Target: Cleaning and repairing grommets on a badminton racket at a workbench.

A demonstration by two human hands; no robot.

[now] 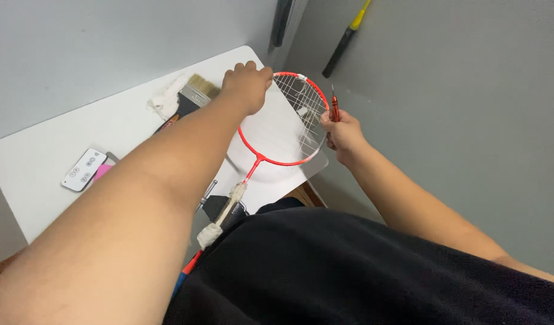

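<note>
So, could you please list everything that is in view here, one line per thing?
badminton racket: one, red frame, strings only partly in, shaft wrapped in white tape, lying over the table's right end
small tool: one, red handle with a thin metal tip, upright beside the racket's right rim
table: one, white, against the grey wall
paintbrush: one, pale bristles, metal ferrule, dark handle, at the table's far edge
white cloth: one, bunched beside the brush
remote control: one, white, near the table's left end
pink item: one, partly under the remote
dark handles: two, leaning on the wall, one with yellow
dark garment: one, black, on the person
left hand: on the racket's top rim
right hand: grip closed on the small tool
</note>
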